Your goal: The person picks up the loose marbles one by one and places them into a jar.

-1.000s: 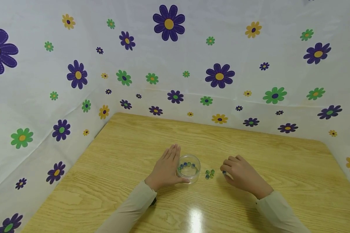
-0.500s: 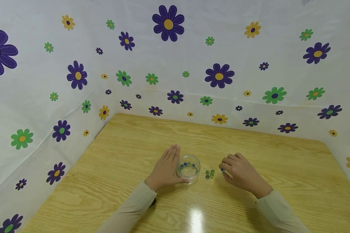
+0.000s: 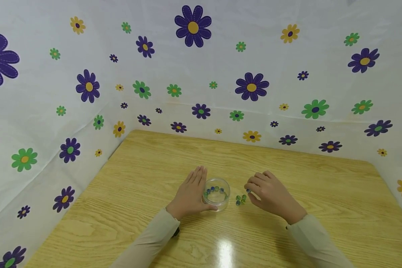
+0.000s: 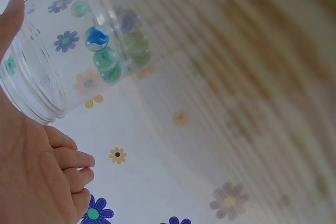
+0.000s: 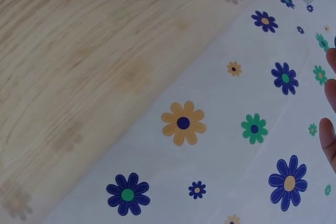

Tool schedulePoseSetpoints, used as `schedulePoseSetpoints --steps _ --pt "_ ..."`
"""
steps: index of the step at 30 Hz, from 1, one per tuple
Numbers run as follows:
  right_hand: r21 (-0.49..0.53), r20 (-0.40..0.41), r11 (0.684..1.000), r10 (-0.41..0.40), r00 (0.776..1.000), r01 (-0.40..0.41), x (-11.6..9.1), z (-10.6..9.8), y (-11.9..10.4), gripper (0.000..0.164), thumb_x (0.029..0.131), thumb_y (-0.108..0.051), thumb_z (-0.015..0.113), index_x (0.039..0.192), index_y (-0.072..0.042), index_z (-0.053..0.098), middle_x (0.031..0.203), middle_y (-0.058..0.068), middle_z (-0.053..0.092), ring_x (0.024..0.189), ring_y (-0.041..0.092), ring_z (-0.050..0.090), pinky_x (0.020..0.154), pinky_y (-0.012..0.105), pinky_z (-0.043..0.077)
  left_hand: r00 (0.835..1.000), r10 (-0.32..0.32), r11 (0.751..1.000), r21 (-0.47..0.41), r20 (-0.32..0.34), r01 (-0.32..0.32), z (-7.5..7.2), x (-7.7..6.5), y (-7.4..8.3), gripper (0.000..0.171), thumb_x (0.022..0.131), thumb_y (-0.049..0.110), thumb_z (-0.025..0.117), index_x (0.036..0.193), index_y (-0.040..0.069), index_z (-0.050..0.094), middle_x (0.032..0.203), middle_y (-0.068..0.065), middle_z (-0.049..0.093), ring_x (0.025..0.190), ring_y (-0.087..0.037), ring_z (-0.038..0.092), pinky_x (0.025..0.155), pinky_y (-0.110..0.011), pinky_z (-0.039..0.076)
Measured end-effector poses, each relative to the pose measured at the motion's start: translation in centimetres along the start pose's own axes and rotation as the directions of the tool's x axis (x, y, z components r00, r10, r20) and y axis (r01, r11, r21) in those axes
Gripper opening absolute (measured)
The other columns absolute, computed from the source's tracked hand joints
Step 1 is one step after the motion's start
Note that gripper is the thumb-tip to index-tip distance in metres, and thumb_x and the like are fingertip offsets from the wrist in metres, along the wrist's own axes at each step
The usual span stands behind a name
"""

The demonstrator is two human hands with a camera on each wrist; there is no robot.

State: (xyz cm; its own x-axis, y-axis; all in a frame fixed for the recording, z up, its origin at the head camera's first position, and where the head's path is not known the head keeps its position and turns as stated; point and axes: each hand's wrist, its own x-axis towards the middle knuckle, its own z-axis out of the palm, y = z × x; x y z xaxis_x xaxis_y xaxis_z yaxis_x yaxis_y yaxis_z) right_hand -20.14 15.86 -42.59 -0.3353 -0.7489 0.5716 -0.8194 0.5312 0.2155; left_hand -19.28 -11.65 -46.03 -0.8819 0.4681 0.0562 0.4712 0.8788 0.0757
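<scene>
On the wood-grain table (image 3: 147, 178), before a flower-printed sheet (image 3: 217, 67), from where I stand:

Item: one glass marble (image 3: 248, 191), bluish, pinched by the right hand (image 3: 270, 194) just beside the loose ones. Likely light, hard and slippery, ready to roll or spring away under a crooked squeeze; best taken across its widest part between thumb and index pads.

Item: four loose marbles (image 3: 243, 201), mostly green, grouped on the table between jar and right hand. Handling presumably the same, each to be lifted singly.

Item: one clear screw-neck jar (image 3: 223, 204), upright, uncovered, more marbles (image 3: 212, 188) along the wall at its bottom (one, seen from the left wrist, has a handsome blue swirl (image 4: 97, 39)). Glass or plastic, I cannot tell; apparently stiff and smooth, so best steadied round the wall below the neck.

Item: left hand (image 3: 189, 194), palm beside the jar, fingers straight along one side, thumb spread across the near side, touching without a clenched grip.

Item: right hand, knuckles uppermost, fingers bent, thumb beneath; forearm reaching in from the lower right, its wrist above the table.
</scene>
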Motion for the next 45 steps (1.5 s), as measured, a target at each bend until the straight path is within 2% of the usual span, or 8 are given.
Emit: schedulePoseSetpoints --steps 21,35,45 --pt "0.034 -0.004 0.999 -0.018 1.000 0.018 3.3 1.3 -1.8 0.022 0.067 -0.016 0.082 0.085 -0.015 0.069 0.083 -0.004 0.067 0.078 0.013 0.059 0.069 0.031 0.047 1.000 -0.008 1.000 -0.003 -0.007 0.008 0.1 0.1 0.0 0.119 0.072 0.075 0.057 0.148 -0.005 0.015 0.156 -0.021 0.017 0.146 -0.029 0.014 0.120 -0.041 0.017" --pt "0.055 0.035 0.998 -0.034 0.999 0.032 4.1 2.2 -2.5 0.022 0.068 -0.017 0.082 0.086 -0.016 0.070 0.085 -0.004 0.068 0.080 0.013 0.061 0.072 0.030 0.048 1.000 -0.001 1.000 0.011 -0.014 0.002 0.0 0.0 0.0 0.118 0.072 0.076 0.055 0.149 -0.004 0.015 0.156 -0.020 0.017 0.146 -0.029 0.014 0.119 -0.041 0.018" --pt "0.044 0.048 0.999 -0.028 0.998 0.026 3.9 2.3 -2.5 0.023 0.068 -0.018 0.082 0.087 -0.016 0.070 0.085 -0.004 0.068 0.080 0.013 0.062 0.071 0.030 0.048 1.000 0.000 1.000 -0.011 -0.015 0.000 -0.2 0.0 0.1 0.119 0.071 0.075 0.059 0.148 -0.006 0.016 0.155 -0.021 0.018 0.146 -0.031 0.015 0.119 -0.042 0.019"
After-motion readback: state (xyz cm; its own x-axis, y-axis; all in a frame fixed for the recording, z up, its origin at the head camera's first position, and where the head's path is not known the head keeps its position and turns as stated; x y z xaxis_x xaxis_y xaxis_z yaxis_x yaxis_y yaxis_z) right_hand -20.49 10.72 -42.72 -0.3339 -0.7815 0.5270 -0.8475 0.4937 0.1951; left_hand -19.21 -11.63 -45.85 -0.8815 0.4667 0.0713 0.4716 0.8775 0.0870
